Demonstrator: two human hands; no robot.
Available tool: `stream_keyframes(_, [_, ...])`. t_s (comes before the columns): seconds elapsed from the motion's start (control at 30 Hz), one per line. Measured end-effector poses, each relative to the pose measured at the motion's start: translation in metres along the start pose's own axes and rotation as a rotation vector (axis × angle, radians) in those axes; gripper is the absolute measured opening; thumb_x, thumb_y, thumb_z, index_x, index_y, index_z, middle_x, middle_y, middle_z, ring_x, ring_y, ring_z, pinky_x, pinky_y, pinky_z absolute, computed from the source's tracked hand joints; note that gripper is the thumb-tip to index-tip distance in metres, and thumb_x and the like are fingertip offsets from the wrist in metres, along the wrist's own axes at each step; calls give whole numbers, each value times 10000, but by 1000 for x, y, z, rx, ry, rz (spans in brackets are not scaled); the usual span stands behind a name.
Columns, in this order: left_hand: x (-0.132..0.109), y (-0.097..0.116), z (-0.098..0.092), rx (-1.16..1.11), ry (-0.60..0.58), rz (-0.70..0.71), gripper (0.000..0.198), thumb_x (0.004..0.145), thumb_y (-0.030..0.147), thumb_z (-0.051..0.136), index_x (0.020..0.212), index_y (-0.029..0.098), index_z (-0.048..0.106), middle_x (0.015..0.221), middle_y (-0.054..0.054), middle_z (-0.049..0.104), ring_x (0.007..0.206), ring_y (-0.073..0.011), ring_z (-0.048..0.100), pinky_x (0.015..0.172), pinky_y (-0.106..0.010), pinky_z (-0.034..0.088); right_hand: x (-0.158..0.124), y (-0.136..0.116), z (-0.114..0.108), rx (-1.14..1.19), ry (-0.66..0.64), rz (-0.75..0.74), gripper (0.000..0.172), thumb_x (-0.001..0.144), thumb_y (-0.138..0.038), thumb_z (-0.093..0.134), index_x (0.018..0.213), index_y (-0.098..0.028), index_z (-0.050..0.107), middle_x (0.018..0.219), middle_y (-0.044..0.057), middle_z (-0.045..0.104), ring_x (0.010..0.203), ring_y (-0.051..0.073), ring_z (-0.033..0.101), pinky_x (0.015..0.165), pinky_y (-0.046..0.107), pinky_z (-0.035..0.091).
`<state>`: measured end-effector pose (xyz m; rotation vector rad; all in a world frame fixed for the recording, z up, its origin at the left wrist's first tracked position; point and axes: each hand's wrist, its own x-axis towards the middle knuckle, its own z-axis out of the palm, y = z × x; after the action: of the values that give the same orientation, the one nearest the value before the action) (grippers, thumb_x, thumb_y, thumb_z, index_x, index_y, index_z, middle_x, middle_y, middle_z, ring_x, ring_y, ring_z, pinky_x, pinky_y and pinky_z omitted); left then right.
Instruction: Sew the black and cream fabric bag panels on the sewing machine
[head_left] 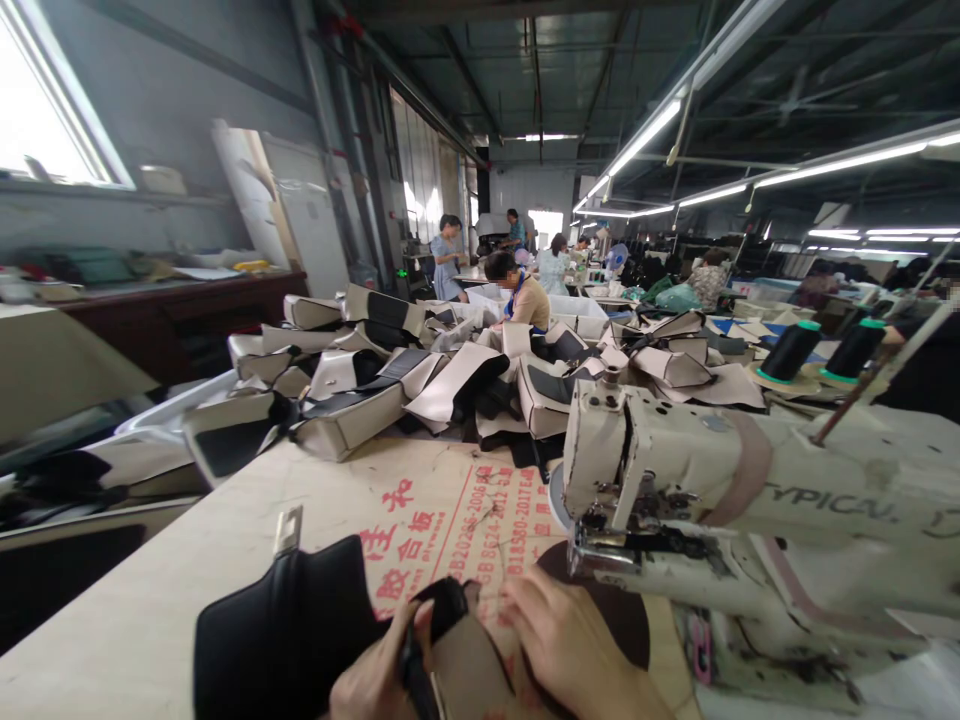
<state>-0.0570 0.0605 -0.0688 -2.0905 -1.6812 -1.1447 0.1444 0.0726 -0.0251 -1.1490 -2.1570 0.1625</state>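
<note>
A partly sewn handbag point(472, 665) in beige and black lies at the near edge of the table. My left hand point(382, 665) is closed around its black-edged side, thumb near the top of the fold. To the left spreads a black flap point(285, 630) with a metal clasp point(288, 530) at its top; it seems to belong to the same bag. My right hand point(562, 640) is beside the beige panel, fingers loosely stretched toward the bag's edge, thumb hidden. Whether its fingertips touch the bag is unclear. Close to the right hand stands a sewing machine point(675, 470).
A heap of beige and black bags point(360, 400) covers the far side of the plywood table point(300, 490). Black thread cones point(791, 352) stand behind the machine. More bags fill a white bin point(172, 405) at left. A person point(521, 295) sits beyond the heap, others farther back.
</note>
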Motion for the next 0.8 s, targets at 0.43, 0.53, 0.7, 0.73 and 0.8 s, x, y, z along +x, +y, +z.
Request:
stream_keyframes(0.43, [132,81,31,-41,-495,259,238,889,331,394,806,191,568,626,-9,648,530,-143,597,472,-241,250,18,21,-20,-99,718,369,297,937,-307,380,755,-160,563,567,21,600,465,135,578,437,217,373])
stream_keyframes(0.53, [96,68,31,-111,-542,453,231,881,276,399,715,194,538,560,9,604,456,-121,539,463,-251,255,-3,16,-14,-43,597,321,280,946,-264,348,782,-170,554,572,7,592,474,125,584,431,205,365])
stream_keyframes(0.7, [65,41,18,-152,-358,451,261,910,218,371,689,191,506,538,28,558,460,-89,507,490,-224,292,-31,13,-29,-6,438,102,231,950,-238,357,880,-185,571,696,5,618,606,115,614,592,200,441])
stream_keyframes(0.73, [69,38,15,-159,-329,438,259,913,219,373,693,186,505,535,29,549,462,-86,504,492,-219,294,-30,13,-36,-23,378,82,233,953,-249,360,885,-191,575,713,5,618,633,118,615,611,206,446])
stream_keyframes(0.8, [85,37,9,-169,-258,403,256,919,228,361,722,175,514,534,27,540,454,-82,493,492,-211,297,-22,16,-49,-67,264,25,240,956,-263,359,903,-199,584,773,13,625,707,129,617,647,218,453])
